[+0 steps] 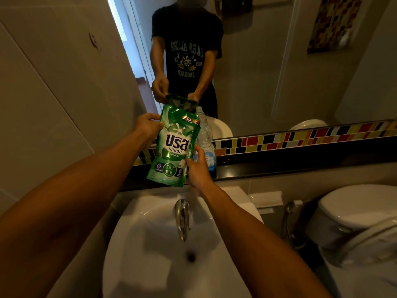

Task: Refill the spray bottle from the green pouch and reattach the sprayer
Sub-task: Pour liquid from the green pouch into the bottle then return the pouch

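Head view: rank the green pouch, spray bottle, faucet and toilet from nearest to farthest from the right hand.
From the right hand:
1. green pouch, gripped at its lower right edge.
2. spray bottle, on the ledge just behind the hand, partly hidden by the pouch.
3. faucet, below, over the sink.
4. toilet, far to the right.

The green pouch [175,145] hides most of the clear spray bottle [205,143] behind it — its neck opening cannot be made out. The toilet [356,220] is cut off at the right edge.
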A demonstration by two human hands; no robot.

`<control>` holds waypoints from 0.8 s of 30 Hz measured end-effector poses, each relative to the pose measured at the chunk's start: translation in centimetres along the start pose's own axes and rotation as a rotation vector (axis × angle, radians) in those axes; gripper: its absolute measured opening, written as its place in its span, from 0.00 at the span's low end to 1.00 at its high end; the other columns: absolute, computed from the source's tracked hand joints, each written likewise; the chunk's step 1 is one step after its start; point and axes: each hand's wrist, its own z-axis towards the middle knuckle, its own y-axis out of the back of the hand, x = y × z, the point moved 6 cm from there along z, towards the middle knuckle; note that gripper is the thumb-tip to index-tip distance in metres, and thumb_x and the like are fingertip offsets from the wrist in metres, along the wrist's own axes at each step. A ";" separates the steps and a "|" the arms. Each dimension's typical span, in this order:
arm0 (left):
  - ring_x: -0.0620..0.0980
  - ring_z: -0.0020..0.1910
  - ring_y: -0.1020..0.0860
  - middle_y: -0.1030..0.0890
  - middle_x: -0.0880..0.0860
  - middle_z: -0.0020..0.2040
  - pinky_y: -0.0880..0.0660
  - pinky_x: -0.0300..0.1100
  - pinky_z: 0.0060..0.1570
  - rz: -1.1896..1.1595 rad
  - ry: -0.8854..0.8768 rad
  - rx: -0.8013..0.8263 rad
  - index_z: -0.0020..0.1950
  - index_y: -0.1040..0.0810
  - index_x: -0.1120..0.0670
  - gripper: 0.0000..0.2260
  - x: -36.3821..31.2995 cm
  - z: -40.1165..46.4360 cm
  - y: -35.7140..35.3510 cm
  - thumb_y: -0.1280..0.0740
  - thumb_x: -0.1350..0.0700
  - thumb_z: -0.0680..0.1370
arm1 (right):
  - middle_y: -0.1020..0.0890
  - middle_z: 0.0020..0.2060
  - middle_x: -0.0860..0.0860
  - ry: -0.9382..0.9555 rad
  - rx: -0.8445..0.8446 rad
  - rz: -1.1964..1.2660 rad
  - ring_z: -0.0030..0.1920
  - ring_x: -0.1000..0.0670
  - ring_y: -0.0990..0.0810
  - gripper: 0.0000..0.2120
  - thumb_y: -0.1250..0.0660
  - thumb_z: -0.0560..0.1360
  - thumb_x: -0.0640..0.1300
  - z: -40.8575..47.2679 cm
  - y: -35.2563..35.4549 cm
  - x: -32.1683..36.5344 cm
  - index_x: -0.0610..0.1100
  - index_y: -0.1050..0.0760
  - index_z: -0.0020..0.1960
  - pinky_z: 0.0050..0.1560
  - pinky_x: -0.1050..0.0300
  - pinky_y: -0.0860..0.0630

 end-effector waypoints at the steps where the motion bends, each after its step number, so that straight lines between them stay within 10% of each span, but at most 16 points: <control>1: 0.58 0.52 0.19 0.21 0.60 0.57 0.20 0.51 0.47 -0.023 0.016 -0.008 0.65 0.25 0.58 0.15 0.6 -0.1 0.0 0.35 0.66 0.79 | 0.20 0.60 0.50 0.013 0.002 -0.023 0.55 0.49 0.17 0.22 0.37 0.83 0.37 0.0 0.4 0.1 0.65 0.30 0.60 0.52 0.44 0.15; 8: 0.50 0.37 0.19 0.18 0.55 0.46 0.19 0.43 0.27 -0.234 0.113 -0.012 0.63 0.21 0.57 0.13 5.1 -0.2 -1.3 0.38 0.66 0.81 | 0.21 0.61 0.44 0.028 0.021 -0.218 0.58 0.44 0.17 0.24 0.44 0.83 0.32 0.5 2.7 0.1 0.56 0.33 0.71 0.49 0.46 0.14; 17: 0.51 0.41 0.19 0.18 0.57 0.48 0.21 0.57 0.54 -0.479 0.218 -0.002 0.62 0.22 0.57 0.11 10.7 -0.2 -3.5 0.40 0.63 0.82 | 0.19 0.53 0.49 0.011 0.005 -0.460 0.52 0.51 0.17 0.10 0.45 0.85 0.37 -0.1 6.1 -0.9 0.48 0.31 0.62 0.42 0.59 0.17; 24: 0.52 0.45 0.18 0.17 0.55 0.48 0.20 0.55 0.48 -0.705 0.211 -0.040 0.58 0.22 0.57 0.08 13.3 -1.4 -3.4 0.39 0.63 0.82 | 0.19 0.55 0.44 0.021 -0.049 -0.538 0.53 0.50 0.18 0.06 0.45 0.85 0.38 -0.5 6.4 -1.6 0.41 0.31 0.60 0.45 0.57 0.19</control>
